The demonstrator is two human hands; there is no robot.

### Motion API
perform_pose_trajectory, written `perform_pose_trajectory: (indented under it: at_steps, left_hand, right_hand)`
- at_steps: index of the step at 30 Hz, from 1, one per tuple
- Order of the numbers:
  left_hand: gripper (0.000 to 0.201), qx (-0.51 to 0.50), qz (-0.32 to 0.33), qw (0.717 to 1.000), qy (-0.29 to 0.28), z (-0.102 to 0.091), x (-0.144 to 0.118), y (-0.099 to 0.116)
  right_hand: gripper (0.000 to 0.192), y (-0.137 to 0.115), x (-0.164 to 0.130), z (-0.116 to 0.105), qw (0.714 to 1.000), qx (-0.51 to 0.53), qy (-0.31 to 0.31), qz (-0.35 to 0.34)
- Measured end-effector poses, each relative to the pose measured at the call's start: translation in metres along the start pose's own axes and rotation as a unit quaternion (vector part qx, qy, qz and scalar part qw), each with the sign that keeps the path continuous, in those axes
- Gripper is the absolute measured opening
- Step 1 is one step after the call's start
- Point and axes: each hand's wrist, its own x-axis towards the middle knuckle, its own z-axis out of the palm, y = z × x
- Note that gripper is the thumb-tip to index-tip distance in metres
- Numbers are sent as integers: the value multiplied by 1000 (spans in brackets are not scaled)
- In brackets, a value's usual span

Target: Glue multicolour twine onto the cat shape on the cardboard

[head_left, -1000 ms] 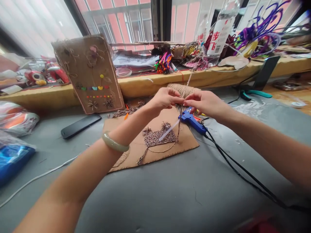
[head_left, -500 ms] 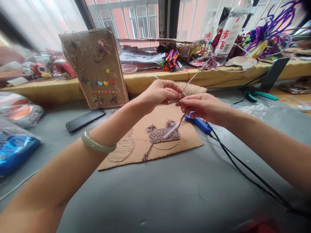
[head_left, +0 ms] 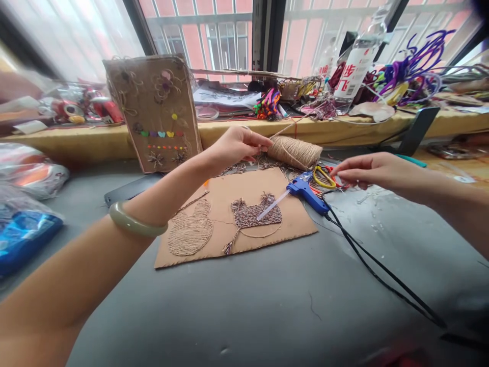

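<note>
My left hand (head_left: 235, 146) pinches a thin strand of twine just left of a jute twine spool (head_left: 296, 152) that lies on its side. My right hand (head_left: 369, 173) hovers with its fingers stretched out, holding nothing, right beside yellow-handled scissors (head_left: 324, 177). Below the hands a flat cardboard sheet (head_left: 225, 191) carries two twine figures: a rabbit-like one (head_left: 190, 233) and a darker one with tassels (head_left: 255, 215). A blue glue gun (head_left: 306, 192) rests at the sheet's right edge, its clear glue stick (head_left: 269, 206) lying over the darker figure.
A decorated cardboard panel (head_left: 156, 114) leans against the yellow ledge (head_left: 95, 142). A dark phone (head_left: 128, 188) lies left of the sheet. The glue gun's black cable (head_left: 382, 270) runs to the lower right. Pipe cleaners (head_left: 414, 58), a bottle (head_left: 359, 58) and craft clutter fill the ledge.
My hands have come apart: the right one let go of the strand and moved right toward the scissors. The left one kept the strand and stayed by the spool.
</note>
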Motion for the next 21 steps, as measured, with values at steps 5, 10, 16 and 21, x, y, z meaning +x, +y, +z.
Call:
perform_pose_trajectory:
  at_steps: [5,10,16,21]
  left_hand:
    - [27,189,102,976,34,-5,15,9]
    - [18,263,145,949,90,-24,28,18]
    - [14,205,150,961,106,-28,35,26]
    - [20,41,66,985,157,-35,40,36]
  right_hand:
    - [24,-14,45,16,986,-144,49,-60]
    - [27,-45,88,31,969,-202,82,-114]
    - [30,-60,120,36,965,-212,75,-133]
    - [50,-34,141,26,940,-308,125,-75]
